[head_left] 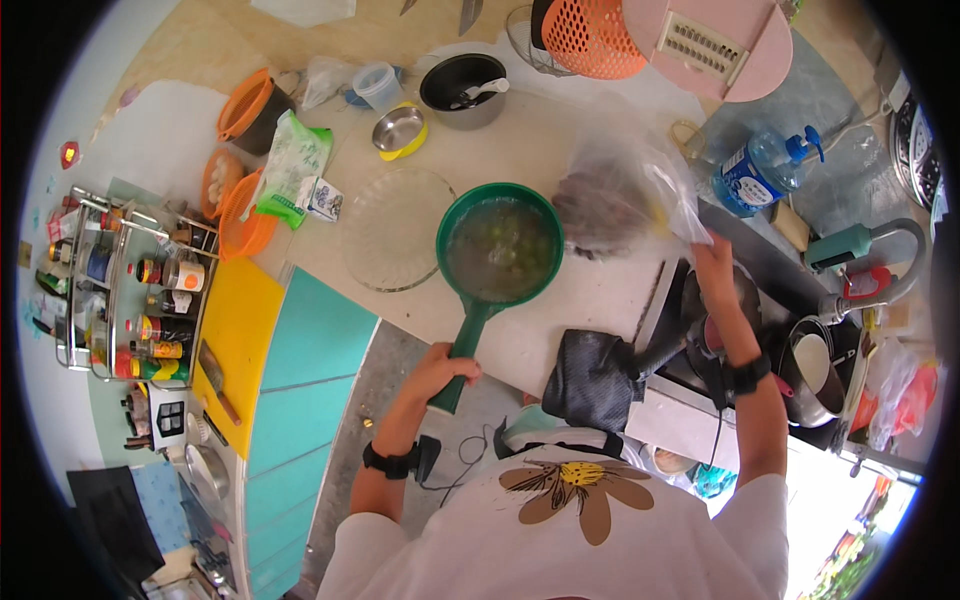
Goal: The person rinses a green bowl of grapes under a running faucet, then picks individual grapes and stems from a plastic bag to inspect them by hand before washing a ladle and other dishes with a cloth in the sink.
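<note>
My left hand (437, 373) is wrapped round the handle of a green plastic dipper (470, 325). Its round bowl holds cloudy water with small green pieces, too unclear to name. To the right, my right hand (712, 262) grips the edge of a clear plastic bag (670, 180). The bag is smeared by motion, with dark brownish contents low in it, beside the dipper's rim. A clear glass plate (365, 235) lies just left of the dipper. Behind it are a small yellow-rimmed metal bowl (400, 130) and a dark pot (463, 100) with a white-handled utensil inside.
A knife (215, 378) rests on the yellow counter at left, near a bottle rack (130, 290). Orange baskets (245, 225) and a green-white package (295, 165) stand at back left. On the right are a pump bottle (755, 175), a faucet (885, 230) and pans. Black cloth (590, 380) hangs over the front edge.
</note>
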A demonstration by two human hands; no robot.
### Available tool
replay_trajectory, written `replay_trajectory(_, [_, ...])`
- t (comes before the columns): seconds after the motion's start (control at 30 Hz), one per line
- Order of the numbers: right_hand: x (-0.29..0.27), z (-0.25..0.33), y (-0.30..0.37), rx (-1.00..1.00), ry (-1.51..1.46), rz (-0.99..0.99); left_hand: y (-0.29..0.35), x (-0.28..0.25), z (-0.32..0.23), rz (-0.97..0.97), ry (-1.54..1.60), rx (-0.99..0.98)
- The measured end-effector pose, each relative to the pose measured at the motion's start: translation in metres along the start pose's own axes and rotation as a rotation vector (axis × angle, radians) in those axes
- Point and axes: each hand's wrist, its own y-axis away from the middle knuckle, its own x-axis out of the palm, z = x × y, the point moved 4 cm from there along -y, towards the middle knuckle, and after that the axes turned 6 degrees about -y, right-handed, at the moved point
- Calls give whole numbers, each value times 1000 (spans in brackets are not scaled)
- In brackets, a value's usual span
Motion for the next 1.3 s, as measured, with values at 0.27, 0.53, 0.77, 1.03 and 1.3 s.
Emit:
replay_trajectory(0.27, [30, 59, 85, -270, 203, 40, -62, -7, -45, -3, -211, 2])
replay_trajectory(0.53, [81, 110, 125, -609, 560, 248, -98, -27, -83, -6, -238, 2])
replay_trajectory(0.77, [112, 106, 146, -793, 682, 466, -67, -21, -123, -205, -1184, 195])
replay_trajectory(1.03, [98, 99, 140, -703, 505, 618, 44, 170, -147, -54, -791, 1258])
replay_trajectory(1.3, [40, 67, 103, -211, 620, 372, -56, 150, -91, -574, -1649, 680])
